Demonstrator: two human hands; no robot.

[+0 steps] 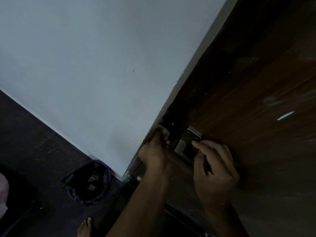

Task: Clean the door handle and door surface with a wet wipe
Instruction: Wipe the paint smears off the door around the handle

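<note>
The brown wooden door (pixel 253 103) fills the right side, seen in dim light. Its metal door handle (pixel 185 146) sits near the door's left edge, with a square plate above a lever. My left hand (pixel 156 153) is at the door's edge just left of the handle, its fingers pinched on a small greyish wet wipe (pixel 165 131) pressed against the edge. My right hand (pixel 213 166) is curled at the handle's right side, its index fingertip on the plate and its thumb over the lever's far end, which is hidden.
A white wall (pixel 95 69) meets the door frame on the left. Below it, on the dark floor, a bin lined with a black bag (pixel 89 183) holds a few scraps. My bare foot (pixel 84 227) shows at the bottom edge.
</note>
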